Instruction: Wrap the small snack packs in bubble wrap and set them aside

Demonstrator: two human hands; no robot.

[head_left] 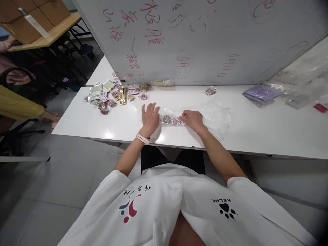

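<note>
Clear bubble-like plastic wrap (217, 118) lies crumpled on the white table in front of me, with a few small packets (167, 119) inside or under its left part. My left hand (150, 118), with a pale watch strap on the wrist, rests at the wrap's left end, fingers apart. On the other side of the packets, my right hand (192, 119) has its fingers curled and pinched on the plastic. What lies beneath both palms is hidden.
A pile of small snack packets (104, 97) lies on the table's left. Along the whiteboard (179, 41) are a pale pouch (163, 82) and a single packet (210, 91). Purple packaging (261, 93) and plastic bags (304, 85) sit at right. A person's yellow-clad leg (20, 102) shows far left.
</note>
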